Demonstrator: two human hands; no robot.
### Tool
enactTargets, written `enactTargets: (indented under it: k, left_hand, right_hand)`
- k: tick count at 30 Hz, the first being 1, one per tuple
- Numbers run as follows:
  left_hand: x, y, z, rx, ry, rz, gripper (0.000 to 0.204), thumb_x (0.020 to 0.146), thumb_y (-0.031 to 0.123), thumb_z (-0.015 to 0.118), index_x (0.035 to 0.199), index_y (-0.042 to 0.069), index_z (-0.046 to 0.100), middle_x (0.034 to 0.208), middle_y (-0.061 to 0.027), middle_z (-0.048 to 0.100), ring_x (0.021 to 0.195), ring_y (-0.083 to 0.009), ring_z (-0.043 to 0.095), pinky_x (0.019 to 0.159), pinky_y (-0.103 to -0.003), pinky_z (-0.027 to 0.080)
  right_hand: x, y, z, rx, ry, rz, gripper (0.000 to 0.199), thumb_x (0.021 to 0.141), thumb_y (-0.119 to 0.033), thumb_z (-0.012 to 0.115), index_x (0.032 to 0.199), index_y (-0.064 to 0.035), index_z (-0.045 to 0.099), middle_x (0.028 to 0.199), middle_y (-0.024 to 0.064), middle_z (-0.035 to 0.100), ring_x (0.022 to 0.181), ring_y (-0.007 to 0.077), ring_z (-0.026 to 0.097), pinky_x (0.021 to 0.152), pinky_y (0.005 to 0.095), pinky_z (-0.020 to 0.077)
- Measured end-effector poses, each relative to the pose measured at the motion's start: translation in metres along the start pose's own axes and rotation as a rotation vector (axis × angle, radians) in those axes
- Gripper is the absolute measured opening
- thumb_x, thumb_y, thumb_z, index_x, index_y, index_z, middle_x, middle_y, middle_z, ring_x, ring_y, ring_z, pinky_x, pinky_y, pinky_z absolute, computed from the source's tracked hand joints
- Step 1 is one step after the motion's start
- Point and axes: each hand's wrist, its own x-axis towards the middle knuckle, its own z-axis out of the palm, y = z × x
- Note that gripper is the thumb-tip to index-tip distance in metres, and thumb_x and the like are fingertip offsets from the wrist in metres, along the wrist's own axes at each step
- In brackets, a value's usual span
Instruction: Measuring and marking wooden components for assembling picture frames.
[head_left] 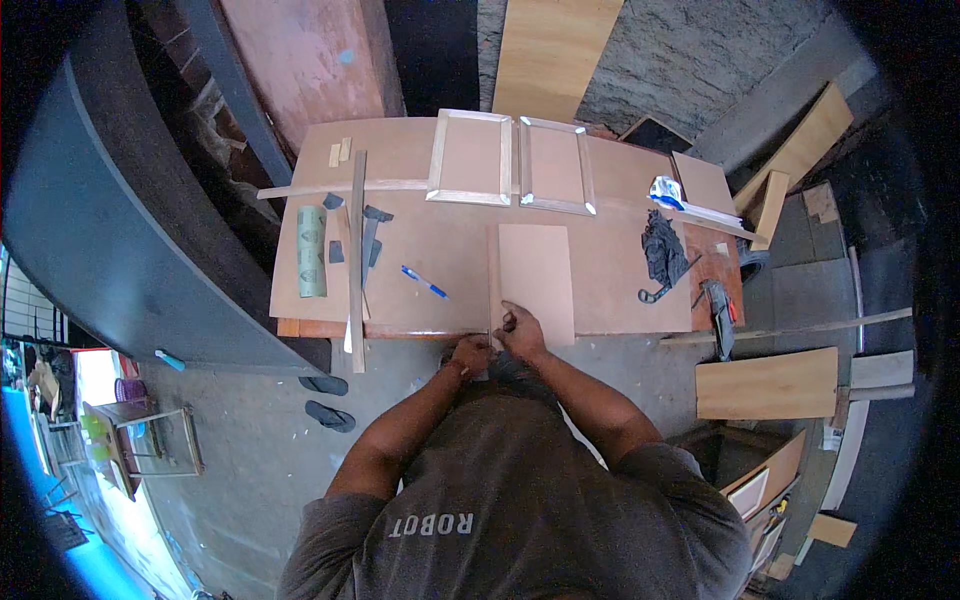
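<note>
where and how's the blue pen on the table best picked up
Probably mid-barrel, from above, pinching across its length: the pen is slim, lies flat and slanted on the brown tabletop, and nothing touches either long side.

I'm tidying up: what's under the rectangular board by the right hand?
Around the board, brown tabletop shows; the right hand covers its lower left. Whatever lies directly beneath is hidden.
</note>
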Motion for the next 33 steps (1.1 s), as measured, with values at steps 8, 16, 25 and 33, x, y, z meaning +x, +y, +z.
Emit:
enactTargets:
  k: [8,16,25,33]
  left_hand:
    - [-0.003,-0.003,-0.001,-0.069,-0.02,0.031,0.023,0.078,0.018,0.065,0.096,0.004,0.068,0.085,-0.0096,0.069,0.079,-0.02,0.064,0.075,-0.034,0.052]
    - [-0.002,-0.008,-0.003,0.323,0.086,0.179,0.029,0.076,0.018,0.069,0.1,0.002,0.068,0.093,-0.0107,0.07,0.086,-0.0224,0.065,0.08,-0.035,0.051]
    - [-0.008,0.015,-0.005,-0.062,0.0,-0.011,0.02,0.078,0.015,0.064,0.093,0.002,0.069,0.092,-0.0122,0.07,0.088,-0.0222,0.065,0.08,-0.035,0.05]
    - [-0.02,0.036,-0.011,0.201,0.068,0.027,0.016,0.08,0.014,0.062,0.088,0.004,0.07,0.083,-0.0106,0.07,0.081,-0.0204,0.066,0.075,-0.034,0.051]
  right_hand:
    - [-0.002,-0.005,-0.001,0.033,-0.046,0.013,0.073,0.066,-0.013,0.08,0.131,-0.0045,0.047,0.092,0.0131,0.057,0.084,0.0267,0.057,0.084,0.0378,0.0491]
    - [-0.001,-0.004,0.0,0.037,-0.042,-0.004,0.073,0.067,-0.013,0.08,0.131,-0.0057,0.048,0.093,0.0136,0.057,0.085,0.0277,0.058,0.083,0.0379,0.0492]
    - [0.0,0.002,0.001,0.037,-0.025,-0.029,0.074,0.067,-0.014,0.08,0.133,-0.0065,0.047,0.096,0.0145,0.058,0.087,0.0273,0.058,0.083,0.0375,0.0495]
    - [0.0,-0.006,-0.003,0.047,-0.091,0.035,0.073,0.068,-0.011,0.079,0.133,-0.0047,0.046,0.099,0.0156,0.058,0.088,0.0266,0.058,0.084,0.0371,0.0495]
